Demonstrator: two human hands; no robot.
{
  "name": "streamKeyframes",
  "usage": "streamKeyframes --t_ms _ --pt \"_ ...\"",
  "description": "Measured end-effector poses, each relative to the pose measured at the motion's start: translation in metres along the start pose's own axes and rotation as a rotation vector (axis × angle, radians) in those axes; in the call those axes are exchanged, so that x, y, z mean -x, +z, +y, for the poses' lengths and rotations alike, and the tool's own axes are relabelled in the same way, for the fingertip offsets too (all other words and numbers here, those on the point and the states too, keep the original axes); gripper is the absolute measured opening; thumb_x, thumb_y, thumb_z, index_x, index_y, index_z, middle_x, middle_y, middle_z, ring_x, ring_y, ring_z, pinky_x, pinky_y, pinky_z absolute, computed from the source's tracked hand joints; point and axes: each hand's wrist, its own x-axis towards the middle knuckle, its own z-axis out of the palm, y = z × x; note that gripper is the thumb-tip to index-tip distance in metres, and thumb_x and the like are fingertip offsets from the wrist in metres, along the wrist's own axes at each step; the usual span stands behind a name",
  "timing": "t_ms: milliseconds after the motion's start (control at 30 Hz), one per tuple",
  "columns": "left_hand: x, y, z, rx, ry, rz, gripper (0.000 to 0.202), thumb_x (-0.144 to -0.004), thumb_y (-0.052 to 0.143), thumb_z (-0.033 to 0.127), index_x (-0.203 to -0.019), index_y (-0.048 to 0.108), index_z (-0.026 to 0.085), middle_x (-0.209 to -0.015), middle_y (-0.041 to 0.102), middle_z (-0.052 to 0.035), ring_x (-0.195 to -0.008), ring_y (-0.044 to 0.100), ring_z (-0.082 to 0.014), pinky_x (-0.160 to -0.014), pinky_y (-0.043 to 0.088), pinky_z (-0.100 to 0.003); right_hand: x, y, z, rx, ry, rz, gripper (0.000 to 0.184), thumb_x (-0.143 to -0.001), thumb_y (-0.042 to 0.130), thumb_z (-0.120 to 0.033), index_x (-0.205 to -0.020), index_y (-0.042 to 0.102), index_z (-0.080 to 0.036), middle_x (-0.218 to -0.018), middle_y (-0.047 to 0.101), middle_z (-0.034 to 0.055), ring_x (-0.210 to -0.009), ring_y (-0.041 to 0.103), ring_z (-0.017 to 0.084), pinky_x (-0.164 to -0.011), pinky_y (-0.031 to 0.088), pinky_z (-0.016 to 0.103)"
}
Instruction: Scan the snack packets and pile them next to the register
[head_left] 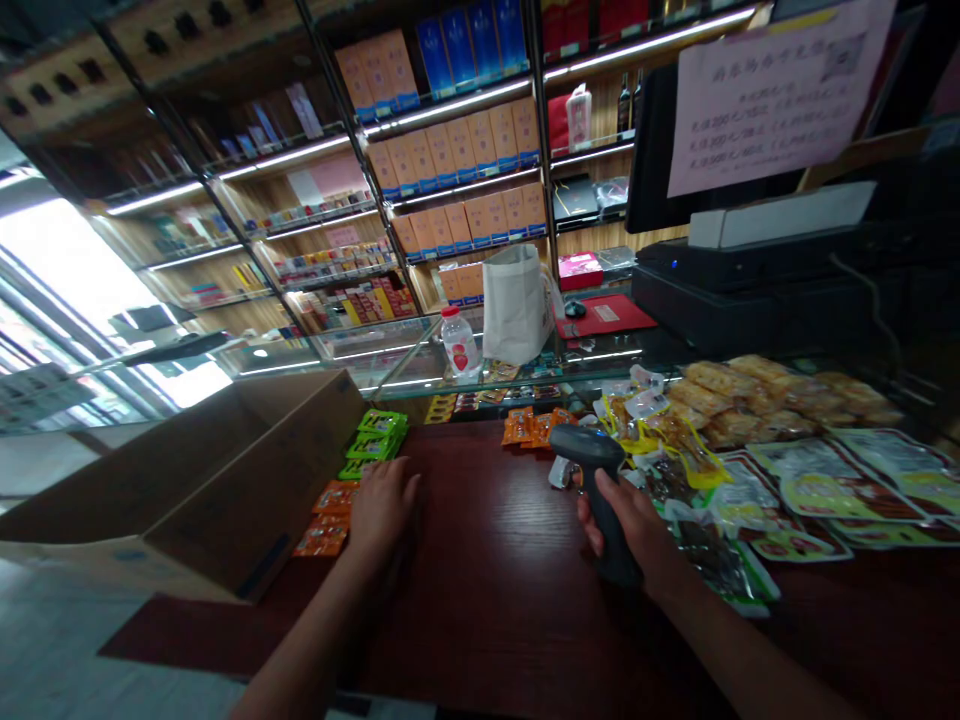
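Observation:
My right hand (pixel 637 530) is wrapped around the grip of a dark barcode scanner (pixel 589 448), its head tilted to the left above the counter. Over on the left, my left hand (pixel 381 505) rests with fingers stretched out and thumb apart. It lies against the orange snack packets (pixel 328 515), just below a row of green snack packets (pixel 373 445); its fingertips partly cover their edges. Several more orange packets (pixel 536 427) lie beyond the scanner. Close to my right hand is a pile of clear and yellow snack bags (pixel 660 440).
An open cardboard box (pixel 225 480) stands left on the dark red counter (pixel 480 610). Bagged brown snacks (pixel 750 390) and flat packs (pixel 847 475) fill the right. Behind are a bottle (pixel 459 345), a white bag (pixel 516 305), a red mouse pad (pixel 611 316) and a monitor (pixel 652 150).

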Motion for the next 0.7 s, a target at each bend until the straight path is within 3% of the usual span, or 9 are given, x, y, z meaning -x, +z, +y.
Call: streamKeyframes --t_ms 100,200,367,567,700 --pt "0.008 -0.007 -0.042 -0.233 -0.075 -0.027 0.044 -0.088 0.05 0.038 -0.119 0.06 0.008 -0.124 0.062 -0.0215 -0.124 0.051 -0.0357 -0.105 0.036 -0.046 0.002 0.0 -0.001 0.007 0.001 -0.005 0.051 -0.08 0.066 -0.064 -0.096 0.059 -0.017 -0.065 0.061 -0.0026 -0.041 0.049 0.008 -0.038 0.042 0.019" --pt "0.012 -0.009 -0.066 -0.26 -0.127 -0.118 0.042 -0.09 0.047 0.038 -0.112 0.062 0.006 -0.117 0.064 -0.0228 -0.115 0.057 -0.0342 -0.1 0.041 -0.042 0.002 0.002 0.001 0.02 -0.005 -0.004 0.051 -0.079 0.068 -0.065 -0.094 0.058 -0.017 -0.063 0.061 -0.0028 -0.04 0.049 0.007 -0.038 0.041 0.019" --pt "0.01 -0.019 -0.076 -0.137 -0.196 -0.18 0.039 -0.093 0.042 0.038 -0.107 0.064 0.01 -0.112 0.068 -0.0211 -0.103 0.065 -0.0314 -0.084 0.048 -0.036 0.001 0.004 0.008 0.033 -0.021 -0.005 0.051 -0.077 0.068 -0.065 -0.09 0.058 -0.017 -0.062 0.061 -0.0025 -0.038 0.047 0.007 -0.036 0.04 0.019" --pt "-0.001 -0.038 -0.086 0.036 -0.295 -0.211 0.03 -0.082 0.061 0.037 -0.1 0.069 0.014 -0.098 0.075 -0.0143 -0.088 0.07 -0.0297 -0.066 0.047 -0.029 0.0 0.001 0.009 0.045 -0.014 0.0 0.051 -0.08 0.066 -0.065 -0.094 0.056 -0.017 -0.063 0.062 -0.0029 -0.039 0.048 0.007 -0.036 0.041 0.018" --pt "0.002 -0.051 -0.09 0.194 -0.241 -0.087 0.026 -0.085 0.053 0.032 -0.085 0.071 0.013 -0.072 0.072 -0.0096 -0.069 0.068 -0.0278 -0.058 0.043 -0.028 -0.002 0.003 0.008 0.051 -0.01 0.0 0.054 -0.077 0.067 -0.067 -0.093 0.056 -0.017 -0.062 0.061 -0.0037 -0.038 0.049 0.007 -0.036 0.04 0.018"
